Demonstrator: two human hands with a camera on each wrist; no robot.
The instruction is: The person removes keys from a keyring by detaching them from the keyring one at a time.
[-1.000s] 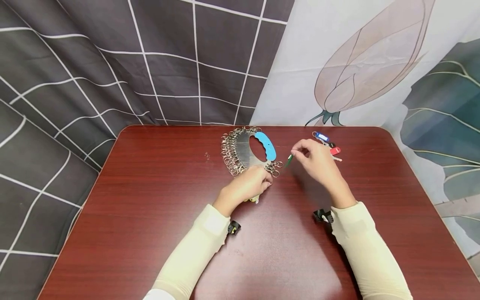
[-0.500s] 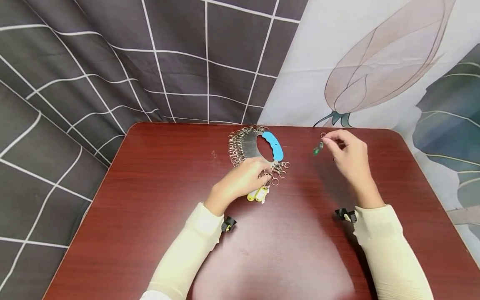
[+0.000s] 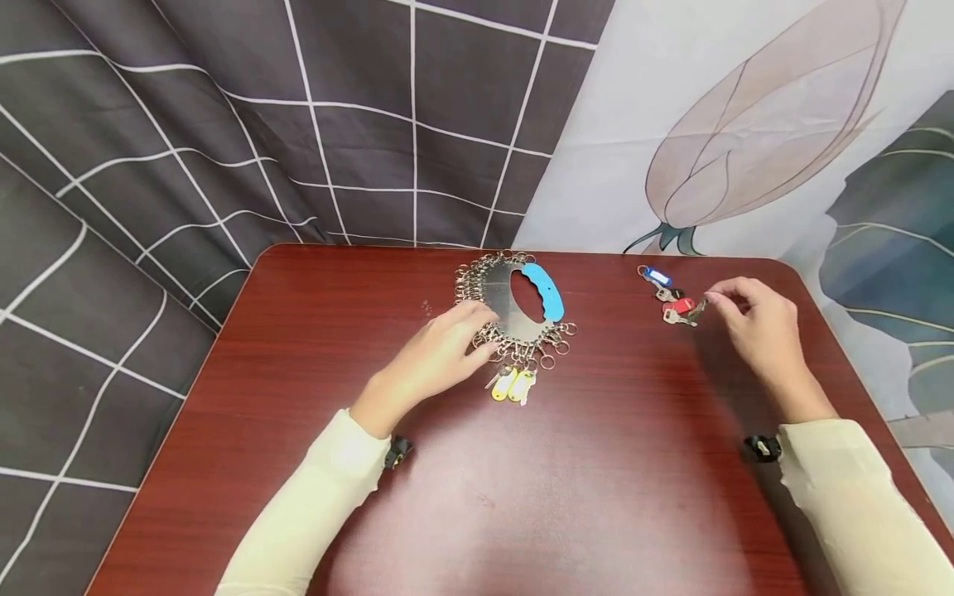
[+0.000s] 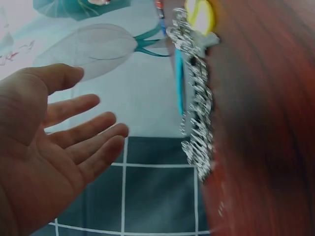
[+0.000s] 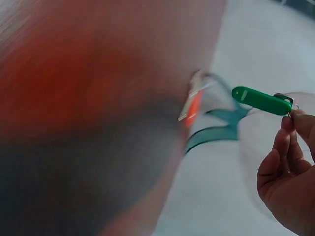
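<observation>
A crescent-shaped metal key holder [image 3: 507, 305] with a blue handle [image 3: 544, 291] lies on the table, snap hooks and rings lining its curved edge. Two yellow key tags [image 3: 523, 386] with keys hang at its near side. My left hand [image 3: 436, 352] hovers over the holder's near left edge; in the left wrist view its fingers are spread and hold nothing. Far to the right, my right hand [image 3: 768, 331] pinches the small ring of a green key tag [image 5: 262, 101]. The tag dangles beside several tagged keys; its own key is hard to make out.
Blue [image 3: 657, 276], black [image 3: 676, 293] and red key tags [image 3: 679, 305] with keys lie in a loose group at the table's back right. Behind the table's far edge hangs a curtain, dark grid on the left and floral on the right.
My right hand has carried the green key tag rightward from beside the holder to the loose keys. My left hand has let go of the holder's lower edge and drawn back left, its fingers opening.
</observation>
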